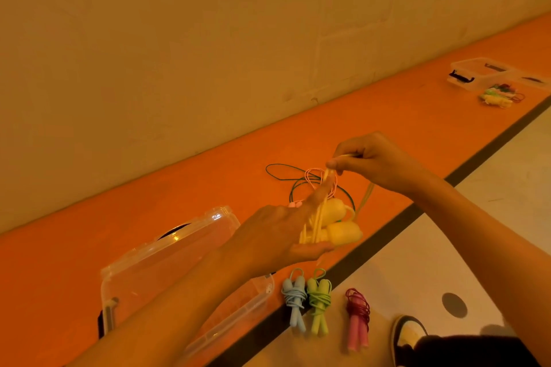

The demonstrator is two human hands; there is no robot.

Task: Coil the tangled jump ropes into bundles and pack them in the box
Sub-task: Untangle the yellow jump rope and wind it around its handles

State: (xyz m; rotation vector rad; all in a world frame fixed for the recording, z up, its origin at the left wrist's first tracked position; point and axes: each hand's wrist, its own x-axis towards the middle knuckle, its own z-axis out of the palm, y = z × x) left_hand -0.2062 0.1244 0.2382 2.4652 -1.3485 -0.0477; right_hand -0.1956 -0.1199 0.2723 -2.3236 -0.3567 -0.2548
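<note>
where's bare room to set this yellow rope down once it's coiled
Free: pale floor right of the maroon bundle, up to the dark spot; orange mat between the loose green rope and the far box. Crowded: blue bundle and green bundle sit close beside the clear box; a pink rope lies behind the yellow rope.

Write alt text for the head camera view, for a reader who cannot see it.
A person's left hand holds the handles of a yellow jump rope while the right hand pinches its cord above them. A blue bundle, a green bundle and a dark red bundle lie beside a clear plastic box, with loose ropes on the orange floor beyond.
</note>
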